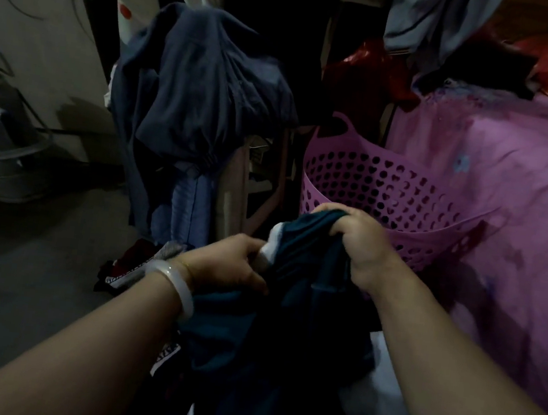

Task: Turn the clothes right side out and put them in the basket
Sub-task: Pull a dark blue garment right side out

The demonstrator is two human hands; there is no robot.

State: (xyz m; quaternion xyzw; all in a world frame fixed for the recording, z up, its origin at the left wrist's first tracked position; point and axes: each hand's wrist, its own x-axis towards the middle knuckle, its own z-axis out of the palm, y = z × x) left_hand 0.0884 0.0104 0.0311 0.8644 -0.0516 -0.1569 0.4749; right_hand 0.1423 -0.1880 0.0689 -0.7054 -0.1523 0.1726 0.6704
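Observation:
A dark teal garment (271, 327) with a white trim hangs bunched between my hands, low in the middle of the view. My left hand (227, 263), with a pale bangle on the wrist, pinches the cloth near the white trim. My right hand (354, 241) is clenched on the garment's top edge, held just in front of the pink perforated basket (372, 181). The basket stands on the floor against the bed, and its inside looks empty from here. More dark clothes (126, 272) lie on the floor beneath my left wrist.
A pile of navy and blue clothes (203, 95) hangs over a stand left of the basket. A bed with a purple cover (514, 209) fills the right side. A grey metal container (1, 139) stands at far left on the grey floor (15, 279).

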